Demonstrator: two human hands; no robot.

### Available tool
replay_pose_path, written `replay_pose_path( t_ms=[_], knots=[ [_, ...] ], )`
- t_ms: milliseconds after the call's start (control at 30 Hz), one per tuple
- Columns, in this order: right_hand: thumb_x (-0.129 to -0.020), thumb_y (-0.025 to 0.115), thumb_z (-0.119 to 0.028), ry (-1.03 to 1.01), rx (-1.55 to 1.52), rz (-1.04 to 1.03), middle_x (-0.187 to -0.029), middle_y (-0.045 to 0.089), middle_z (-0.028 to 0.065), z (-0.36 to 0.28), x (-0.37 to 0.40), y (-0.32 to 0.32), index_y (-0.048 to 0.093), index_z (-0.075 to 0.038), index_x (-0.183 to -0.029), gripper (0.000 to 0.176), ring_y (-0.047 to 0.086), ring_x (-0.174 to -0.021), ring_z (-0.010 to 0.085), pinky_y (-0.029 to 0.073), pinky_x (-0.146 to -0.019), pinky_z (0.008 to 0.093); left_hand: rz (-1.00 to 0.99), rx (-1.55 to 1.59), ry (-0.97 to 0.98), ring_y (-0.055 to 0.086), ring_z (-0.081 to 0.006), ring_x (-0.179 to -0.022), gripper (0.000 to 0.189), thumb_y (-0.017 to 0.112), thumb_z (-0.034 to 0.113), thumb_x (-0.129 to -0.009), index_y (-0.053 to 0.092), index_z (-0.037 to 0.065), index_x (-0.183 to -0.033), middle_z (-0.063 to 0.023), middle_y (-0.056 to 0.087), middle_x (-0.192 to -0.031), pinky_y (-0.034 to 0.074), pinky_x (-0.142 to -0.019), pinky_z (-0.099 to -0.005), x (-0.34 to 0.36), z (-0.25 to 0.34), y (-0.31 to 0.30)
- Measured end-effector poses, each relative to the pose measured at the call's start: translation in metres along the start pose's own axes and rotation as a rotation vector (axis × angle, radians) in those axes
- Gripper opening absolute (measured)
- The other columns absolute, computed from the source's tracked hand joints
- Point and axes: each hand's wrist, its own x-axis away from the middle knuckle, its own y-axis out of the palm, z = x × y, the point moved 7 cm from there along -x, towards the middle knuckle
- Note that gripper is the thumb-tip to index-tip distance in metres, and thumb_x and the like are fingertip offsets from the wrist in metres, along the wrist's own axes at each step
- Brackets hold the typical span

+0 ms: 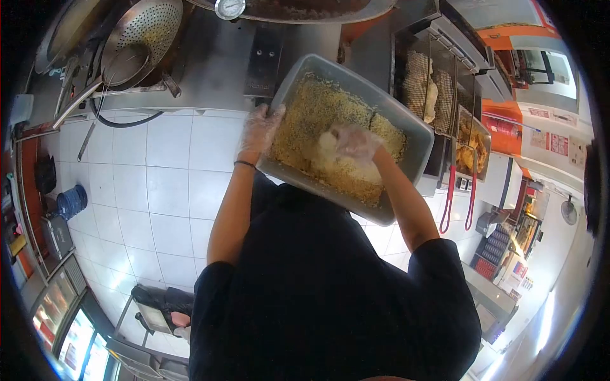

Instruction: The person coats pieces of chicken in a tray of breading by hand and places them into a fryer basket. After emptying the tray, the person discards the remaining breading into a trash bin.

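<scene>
A grey plastic tub [410,120] sits tilted in front of me, below the counter edge. Coarse yellow-brown crumbs [311,105] coat its bottom, and a pale powdery patch [318,149] lies near the middle. My left hand [260,130], in a clear plastic glove, grips the tub's left rim. Inside the tub, my gloved right hand [357,141] is down at the pale patch; its fingers are smeared by motion, and I cannot tell what they hold.
Fryer baskets [427,89] with red handles hang to the right, beside a tray of fried pieces [471,146]. A perforated strainer [143,38] and a wire skimmer [127,65] are at upper left. A dial thermometer [229,7] shows at the top.
</scene>
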Motion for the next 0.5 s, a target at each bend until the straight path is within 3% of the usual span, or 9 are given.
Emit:
replay_pose_path(
  t_ms=[67,100,133,267,367,500],
  knots=[
    [-0.094,0.069,-0.044,0.038,0.684,0.029,-0.085,0.063,0.0167,-0.027,0.006,-0.031,0.062,-0.002,-0.133,0.058,0.066,-0.082,0.0332,0.057,-0.078,0.0527,-0.024,-0.023,-0.043,0.065,-0.0235,-0.099,0.057,0.070,0.053,-0.100,0.072,0.002,-0.126,-0.0144,0.074,-0.111,0.050,-0.095,-0.0357,0.000,-0.002,0.002],
    [-0.094,0.069,-0.042,-0.012,0.867,0.058,-0.088,0.064,0.0176,-0.028,0.009,-0.036,0.062,-0.002,-0.131,0.056,0.067,-0.086,0.0338,0.057,-0.080,0.0523,-0.051,0.018,-0.034,0.065,-0.0226,-0.099,0.058,0.070,0.053,-0.100,0.072,0.001,-0.126,-0.0139,0.074,-0.111,0.050,-0.095,-0.0354,0.001,-0.001,0.003],
    [-0.093,0.070,-0.042,0.056,0.914,0.019,-0.099,0.064,0.0186,-0.020,0.013,-0.044,0.059,-0.002,-0.136,0.060,0.066,-0.095,0.0338,0.056,-0.085,0.0510,-0.078,0.059,-0.023,0.064,-0.0217,-0.099,0.058,0.071,0.052,-0.100,0.072,0.001,-0.126,-0.0133,0.074,-0.111,0.050,-0.095,-0.0351,0.001,0.001,0.002],
    [-0.090,0.073,-0.044,0.681,0.718,-0.273,-0.142,0.062,0.0225,-0.073,0.037,-0.055,0.047,-0.004,-0.155,0.081,0.062,-0.130,0.0340,0.054,-0.106,0.0457,-0.106,0.078,-0.037,0.063,-0.0200,-0.101,0.057,0.071,0.051,-0.101,0.071,0.000,-0.127,-0.0125,0.074,-0.113,0.050,-0.096,-0.0342,0.001,0.003,0.003],
    [-0.087,0.074,-0.044,0.374,0.903,-0.272,-0.129,0.068,0.0242,-0.051,0.042,-0.035,0.061,-0.008,-0.144,0.068,0.068,-0.118,0.0342,0.056,-0.101,0.0433,-0.045,0.079,-0.005,0.062,-0.0196,-0.098,0.055,0.071,0.049,-0.101,0.071,0.000,-0.126,-0.0118,0.074,-0.109,0.050,-0.093,-0.0343,0.005,0.008,0.001],
    [-0.088,0.072,-0.037,0.428,0.925,-0.360,-0.114,0.072,0.0202,-0.016,0.035,-0.028,0.074,-0.012,-0.121,0.042,0.070,-0.108,0.0342,0.057,-0.096,0.0466,-0.041,0.091,-0.016,0.063,-0.0213,-0.096,0.056,0.071,0.050,-0.101,0.071,0.000,-0.126,-0.0127,0.074,-0.108,0.050,-0.092,-0.0348,0.007,0.012,0.000]
  ],
)
